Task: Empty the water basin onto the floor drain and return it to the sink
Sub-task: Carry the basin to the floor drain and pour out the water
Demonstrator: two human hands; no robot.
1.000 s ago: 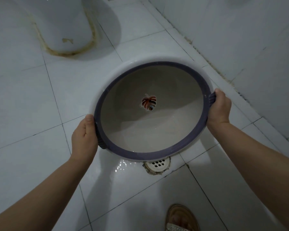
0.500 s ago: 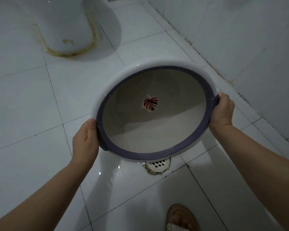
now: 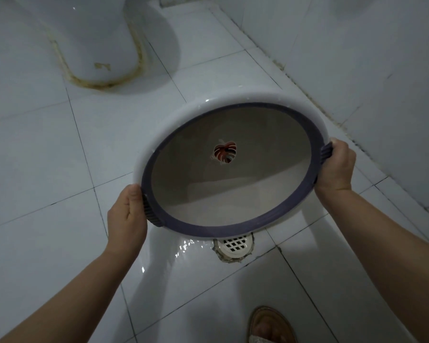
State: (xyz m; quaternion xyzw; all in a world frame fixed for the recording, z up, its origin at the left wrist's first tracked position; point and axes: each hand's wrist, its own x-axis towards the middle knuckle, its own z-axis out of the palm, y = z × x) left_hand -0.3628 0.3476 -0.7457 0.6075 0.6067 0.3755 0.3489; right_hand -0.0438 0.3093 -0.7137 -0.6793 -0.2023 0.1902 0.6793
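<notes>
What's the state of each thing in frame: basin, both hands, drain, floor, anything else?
water basin: tilted, mouth toward the camera, held over the drain, looks emptied
left hand: gripping the basin's left handle
right hand: gripping the basin's right handle
floor drain: grate uncovered, partly hidden by the basin's rim
tiled floor: wet and shiny beside the drain
sandal: on a foot, flat on the floor

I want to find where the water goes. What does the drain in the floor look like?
Look at the white tiled floor, just under the near rim of the round basin held in both hands. The drain is a small white circle with a grid of little holes, ringed by chipped, crumbly tile, with wet shine beside it.
</notes>
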